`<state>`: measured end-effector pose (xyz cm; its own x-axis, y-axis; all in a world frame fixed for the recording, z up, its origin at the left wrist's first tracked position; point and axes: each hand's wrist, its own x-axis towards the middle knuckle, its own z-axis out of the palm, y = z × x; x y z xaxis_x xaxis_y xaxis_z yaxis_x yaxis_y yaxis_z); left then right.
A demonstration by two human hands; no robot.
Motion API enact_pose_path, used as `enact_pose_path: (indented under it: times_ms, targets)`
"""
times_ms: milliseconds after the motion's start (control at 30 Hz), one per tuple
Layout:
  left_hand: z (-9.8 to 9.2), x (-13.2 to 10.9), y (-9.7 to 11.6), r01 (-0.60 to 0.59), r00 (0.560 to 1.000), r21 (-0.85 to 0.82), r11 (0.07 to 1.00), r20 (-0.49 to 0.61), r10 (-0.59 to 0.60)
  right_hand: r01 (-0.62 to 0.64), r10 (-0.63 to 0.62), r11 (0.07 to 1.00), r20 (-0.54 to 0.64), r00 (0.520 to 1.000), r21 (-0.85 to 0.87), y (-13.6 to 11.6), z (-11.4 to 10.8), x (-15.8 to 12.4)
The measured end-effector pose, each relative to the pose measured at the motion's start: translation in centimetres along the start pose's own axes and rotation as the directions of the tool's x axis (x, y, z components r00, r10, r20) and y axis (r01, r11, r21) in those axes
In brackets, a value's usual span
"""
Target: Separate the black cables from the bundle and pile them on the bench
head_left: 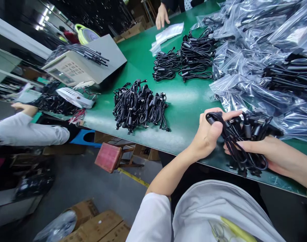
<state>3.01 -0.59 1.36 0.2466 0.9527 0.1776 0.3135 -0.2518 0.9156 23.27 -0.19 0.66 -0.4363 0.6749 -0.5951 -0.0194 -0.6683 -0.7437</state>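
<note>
Close to the table's front edge, my left hand (210,132) grips one end of a bundle of black cables (240,148), thumb and fingers closed on a folded cable. My right hand (269,153) wraps round the same bundle from the right, its thumb across the cables. The ends of the cables hang down between my hands. Beyond my hands lie clear plastic bags (239,89) packed with black cables. Left of my hands, a pile of tied black cables (137,107) rests on the green table (186,107).
More cable bundles (166,65) lie further back, beside flat clear bags (170,33). A co-worker's hand (162,16) is at the far edge. A grey keypad machine (103,53) stands left, and another person's sleeve (32,131) shows beyond. A red stool (108,157) and cardboard boxes (103,227) are below.
</note>
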Motion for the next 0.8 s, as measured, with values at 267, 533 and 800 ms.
enact_pose_path:
  times_ms: [267, 533, 800]
  targets:
    - [-0.1, -0.2, -1.1, 0.007, 0.998, -0.141, 0.990, -0.056, -0.015, 0.027, -0.025, 0.999, -0.091, 0.996, 0.024, -0.1, 0.7, -0.1]
    - [1.3, -0.6, -1.8, 0.179, 0.955, -0.652, 0.737, -0.064, -0.289, 0.178, -0.189, 0.982, -0.356, 0.915, -0.064, 0.4, 1.1, 0.1]
    - [0.7, -0.1, -1.2, 0.151, 0.924, -0.729, 0.668, -0.135, -0.357, 0.312, -0.413, 0.875, -0.235, 0.880, -0.370, 1.0, -0.8, -0.3]
